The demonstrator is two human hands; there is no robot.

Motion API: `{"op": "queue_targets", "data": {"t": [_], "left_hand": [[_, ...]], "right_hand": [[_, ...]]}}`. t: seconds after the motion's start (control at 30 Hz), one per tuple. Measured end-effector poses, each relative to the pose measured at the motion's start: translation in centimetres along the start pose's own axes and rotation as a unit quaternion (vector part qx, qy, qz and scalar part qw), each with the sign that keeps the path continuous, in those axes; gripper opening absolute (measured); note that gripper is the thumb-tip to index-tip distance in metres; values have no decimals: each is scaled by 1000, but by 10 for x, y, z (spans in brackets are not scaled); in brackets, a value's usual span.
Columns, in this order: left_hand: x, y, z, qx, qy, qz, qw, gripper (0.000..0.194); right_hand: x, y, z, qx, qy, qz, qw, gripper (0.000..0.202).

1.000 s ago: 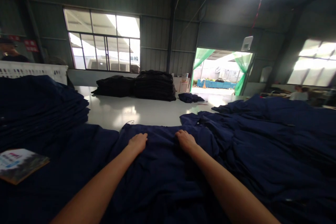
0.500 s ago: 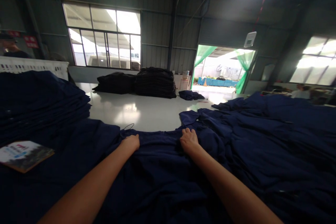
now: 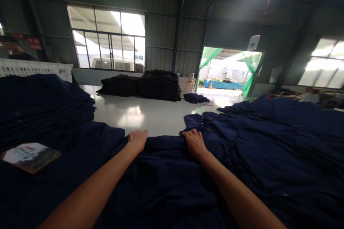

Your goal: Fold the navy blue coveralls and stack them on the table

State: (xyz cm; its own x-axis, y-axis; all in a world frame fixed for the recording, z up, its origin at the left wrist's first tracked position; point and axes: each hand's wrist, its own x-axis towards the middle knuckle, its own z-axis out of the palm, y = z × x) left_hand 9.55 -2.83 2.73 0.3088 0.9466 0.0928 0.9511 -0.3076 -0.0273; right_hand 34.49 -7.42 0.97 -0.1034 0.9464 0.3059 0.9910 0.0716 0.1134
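A dark navy garment [image 3: 169, 171] lies spread in front of me, its far edge running nearly straight between my hands. My left hand [image 3: 138, 141] is closed on that edge at its left end, fingertips partly hidden. At the right end of the same edge, my right hand [image 3: 195, 142] has its fingers curled over the cloth. Which kind of garment it is cannot be made out. More crumpled navy cloth [image 3: 258, 143] touches it on the right. To the left a printed card or booklet [image 3: 32, 157] rests on navy fabric.
A tall stack of folded navy garments [image 3: 48, 100] stands at left, before a white plastic basket [image 3: 34, 66]. Black garment stacks [image 3: 160, 85] and a small navy bundle [image 3: 196, 98] sit farther back on the glossy white table [image 3: 150, 114]. A white control box [image 3: 253, 42] hangs from a cord.
My left hand has moved slightly up and to the right along the garment's edge. A thin dark loop beside it no longer shows. The right hand has barely shifted.
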Motion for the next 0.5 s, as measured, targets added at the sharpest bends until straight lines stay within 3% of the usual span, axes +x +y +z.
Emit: {"op": "queue_targets", "data": {"t": [0.1, 0.17, 0.23, 0.37, 0.5], "left_hand": [[-8, -4, -25, 28, 127, -2, 992, 30], [-15, -8, -45, 52, 225, 35, 972, 29], [-26, -11, -64, 71, 271, 82, 957, 25], [-62, -10, -92, 85, 239, 93, 963, 29], [-112, -4, -103, 100, 195, 101, 970, 40]], "right_hand": [[-3, 7, -29, -15, 70, 10, 997, 32], [-9, 12, -53, -30, 105, 5, 994, 29], [-21, 16, -77, -43, 124, -8, 991, 30], [-59, 12, -112, -64, 124, -24, 990, 33], [-102, 2, -134, -73, 50, -24, 996, 39]]}}
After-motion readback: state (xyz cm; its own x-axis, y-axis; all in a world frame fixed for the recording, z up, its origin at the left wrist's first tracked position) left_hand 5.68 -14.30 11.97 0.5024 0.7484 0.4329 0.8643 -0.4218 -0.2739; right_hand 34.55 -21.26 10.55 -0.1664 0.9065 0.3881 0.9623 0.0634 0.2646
